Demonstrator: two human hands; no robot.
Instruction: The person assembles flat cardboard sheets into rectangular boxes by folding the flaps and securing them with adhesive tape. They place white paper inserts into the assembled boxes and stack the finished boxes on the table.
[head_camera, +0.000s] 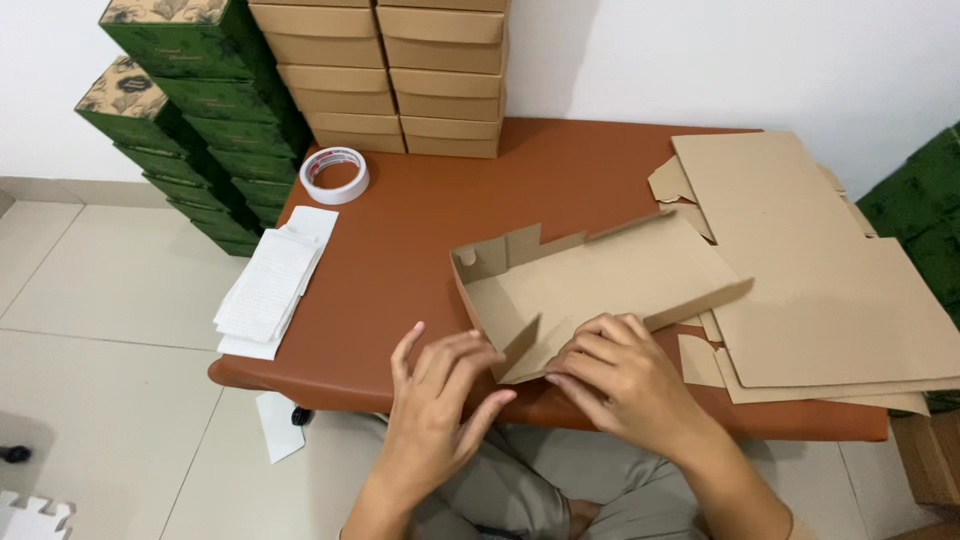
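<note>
Head view shows a half-folded box of brown card lying at the middle of the brown worktop, its far-left corner already standing. Right hand lies fingers-down on the near flap at lower centre, pressing it flat rather than gripping. Left hand hovers just beside the near-left corner, fingers loosely spread, thumb toward the card, holding nothing. To fold well, I judge, keep the right hand pinning the base along the crease while the left lifts the side wall square, so the tab meets its slot without buckling. Flat blanks lie to the right; tape sits upper left.
</note>
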